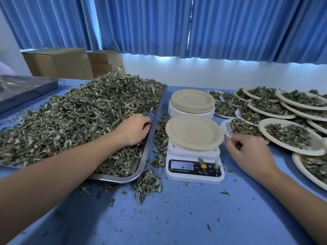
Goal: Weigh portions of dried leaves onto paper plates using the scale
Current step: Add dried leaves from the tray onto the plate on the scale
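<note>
Blue curtains (230, 27) covered the whole back wall, and below them a blue table (177, 218) filled the front. On its left side lay a big metal tray (113, 180) with a high heap of dried leaves (79, 112), and some leaves were spilled on the table around the tray's right edge. Behind it stood brown boxes (58, 64) and, at the far left, a second metal tray (23, 89). At the right, many filled plates (261, 127) overlapped each other, each carrying a portion of leaves. In the middle stood a stack of empty plates (192, 101), and just in front of it a white scale (194, 174) with one empty plate (193, 131) on top. The left hand (134, 129) was in the heap near the tray's right rim, with its fingers pressed together and curled down around some leaves. The right hand (247, 152) rested on the table just beside the scale, fingers loosely curled, holding nothing that I could see. On the scale's dark panel I could read only a letter M (210, 166) beside an orange button (203, 166). The digits on the display (184, 165) and the small print were too blurred to read.
</note>
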A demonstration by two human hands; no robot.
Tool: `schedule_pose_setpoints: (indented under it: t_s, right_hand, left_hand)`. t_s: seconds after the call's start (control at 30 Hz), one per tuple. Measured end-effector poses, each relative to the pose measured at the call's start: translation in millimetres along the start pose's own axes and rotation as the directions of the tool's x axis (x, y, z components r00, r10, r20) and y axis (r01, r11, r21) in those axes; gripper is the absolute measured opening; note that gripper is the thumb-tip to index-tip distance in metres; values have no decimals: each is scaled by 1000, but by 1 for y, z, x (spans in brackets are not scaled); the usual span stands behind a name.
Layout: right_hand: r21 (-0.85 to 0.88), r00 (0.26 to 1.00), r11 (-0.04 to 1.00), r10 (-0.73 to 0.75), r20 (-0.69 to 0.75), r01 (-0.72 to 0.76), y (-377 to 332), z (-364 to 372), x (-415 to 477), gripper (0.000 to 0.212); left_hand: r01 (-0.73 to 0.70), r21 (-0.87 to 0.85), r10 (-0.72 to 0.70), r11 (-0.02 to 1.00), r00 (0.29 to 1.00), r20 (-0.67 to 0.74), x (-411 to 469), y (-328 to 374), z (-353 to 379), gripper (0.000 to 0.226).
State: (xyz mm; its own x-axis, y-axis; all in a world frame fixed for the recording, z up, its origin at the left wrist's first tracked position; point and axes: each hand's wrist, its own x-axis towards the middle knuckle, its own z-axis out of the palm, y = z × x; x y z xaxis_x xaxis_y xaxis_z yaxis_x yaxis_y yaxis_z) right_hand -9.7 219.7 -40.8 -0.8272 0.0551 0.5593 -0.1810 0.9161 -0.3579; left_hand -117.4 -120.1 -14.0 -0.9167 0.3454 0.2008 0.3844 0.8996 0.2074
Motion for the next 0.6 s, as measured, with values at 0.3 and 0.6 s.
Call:
schedule_pose_setpoints:
  t_s: [0.3, 0.6]
  right_hand:
    - [-70, 997, 996, -51, 52, 55, -1, 1, 1, 48]
    - [-73, 998, 997, -13, 68, 18, -1, 0, 1, 48]
  left_hand:
    - [342, 489, -447, 802, 887, 113, -25, 13, -3, 65]
    - [174, 419, -163, 891, 985, -62, -26, 13, 6, 31]
